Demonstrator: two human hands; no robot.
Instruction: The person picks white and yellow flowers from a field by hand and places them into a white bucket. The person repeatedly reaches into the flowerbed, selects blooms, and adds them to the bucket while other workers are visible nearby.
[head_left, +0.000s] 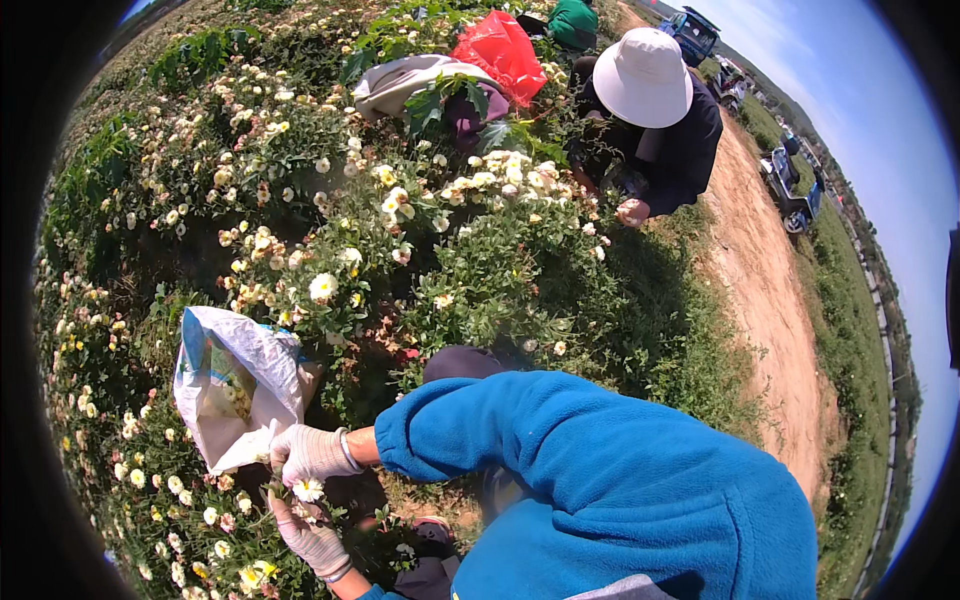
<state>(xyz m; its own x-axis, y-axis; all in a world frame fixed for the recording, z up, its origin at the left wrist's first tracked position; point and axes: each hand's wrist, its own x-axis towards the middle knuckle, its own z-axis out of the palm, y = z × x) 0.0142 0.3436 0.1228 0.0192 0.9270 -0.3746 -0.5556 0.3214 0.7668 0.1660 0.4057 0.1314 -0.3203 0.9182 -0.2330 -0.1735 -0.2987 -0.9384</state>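
Observation:
My right hand, in a pale knit glove with bare fingertips, is curled at the near rim of a white woven sack. Whether its fingers grip the rim or something in front of it cannot be made out. The sack stands with its mouth towards me, some plant matter inside. Just below, my left hand, gloved alike, reaches among the plants, its fingers around blossoms and partly hidden by them. A white flower with a yellow centre shows between the two hands.
Dense rows of white and yellowish flowers surround me. Ahead crouches a person in a white hat, near a red plastic bag and a pale cloth. A dirt track runs along the right, with a parked three-wheeler beyond.

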